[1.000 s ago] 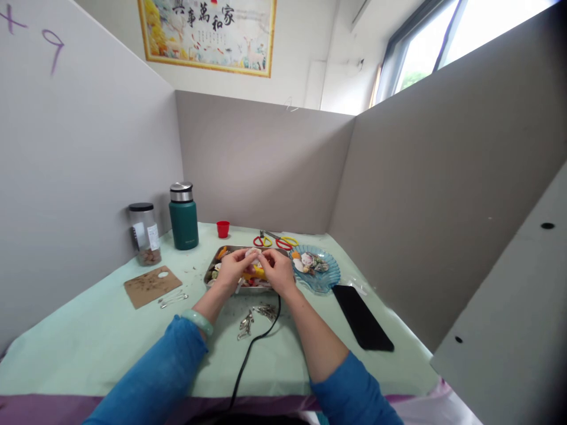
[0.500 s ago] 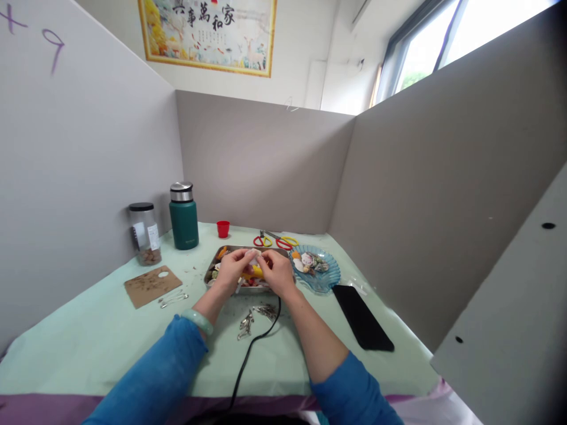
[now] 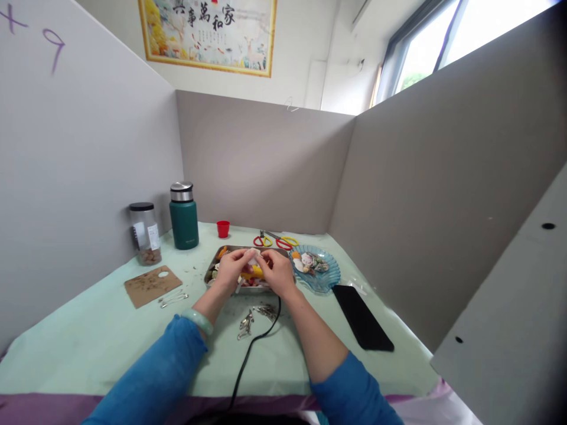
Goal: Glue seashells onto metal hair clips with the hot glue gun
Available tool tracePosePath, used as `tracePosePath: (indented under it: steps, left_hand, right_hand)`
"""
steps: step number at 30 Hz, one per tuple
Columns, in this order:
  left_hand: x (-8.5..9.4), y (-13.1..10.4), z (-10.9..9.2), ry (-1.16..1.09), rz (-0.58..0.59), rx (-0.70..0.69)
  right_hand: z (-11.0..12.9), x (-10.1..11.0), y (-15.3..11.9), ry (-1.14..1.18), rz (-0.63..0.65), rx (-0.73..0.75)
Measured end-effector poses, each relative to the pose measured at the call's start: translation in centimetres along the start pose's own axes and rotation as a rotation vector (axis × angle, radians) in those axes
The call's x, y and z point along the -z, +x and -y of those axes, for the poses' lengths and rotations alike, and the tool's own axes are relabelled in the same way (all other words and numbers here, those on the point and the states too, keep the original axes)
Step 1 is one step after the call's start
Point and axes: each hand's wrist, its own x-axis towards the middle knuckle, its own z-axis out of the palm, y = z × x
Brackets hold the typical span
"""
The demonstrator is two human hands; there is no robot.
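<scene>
My left hand (image 3: 233,270) and my right hand (image 3: 277,271) meet above a metal tray (image 3: 212,288). Between their fingertips they pinch a small whitish piece (image 3: 253,254); its kind is too small and covered to tell. Yellow, red and white bits fill the tray, including a yellow item (image 3: 253,273) just under my fingers. In front of the tray lie several small metal clasps or pins (image 3: 246,323). To the right of my right hand, a blue scalloped glass plate (image 3: 328,277) bears shell-like and orange pieces.
A green flask (image 3: 183,218), a lidded jar (image 3: 145,236) and a red cup (image 3: 222,229) stand at the back left. Scissors (image 3: 283,242) lie behind the tray. Brown card (image 3: 153,286) and safety pins (image 3: 173,298) are left; a black phone-like slab (image 3: 363,317) is right. A black cable (image 3: 250,348) runs frontward.
My fingertips have shifted very slightly around the whitish piece. Both hands stay over the tray, and the other things have not moved.
</scene>
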Motion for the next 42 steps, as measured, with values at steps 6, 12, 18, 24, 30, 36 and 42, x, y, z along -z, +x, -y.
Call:
tracePosePath:
  steps: [6,12,18,24,30,36,42]
  left_hand:
    - [-0.1,-0.1,-0.3,-0.027,-0.016,0.01]
    - [-0.1,-0.1,-0.3,-0.032,-0.015,0.024]
    - [-0.1,-0.2,-0.5,-0.042,-0.017,0.027]
    - [0.0,-0.1,-0.3,-0.03,-0.004,0.026]
    - [0.0,0.1,0.1,0.004,-0.007,0.041]
    - [0.0,0.2,0.2,-0.007,0.034,0.051]
    - [0.1,0.3,0.5,-0.029,-0.011,0.056]
  right_hand:
    - [0.1,0.1,0.0,0.002,-0.006,-0.008]
    - [0.1,0.1,0.1,0.01,-0.001,-0.007]
    - [0.1,0.2,0.1,0.027,0.014,-0.002]
    - [0.2,0.1,0.2,0.062,0.02,-0.036]
    - [-0.1,0.0,0.3,0.147,0.01,-0.129]
    - [-0.9,-0.2,0.5,0.204,-0.049,-0.203]
    - [-0.8,-0.1,0.5,0.193,-0.056,-0.208]
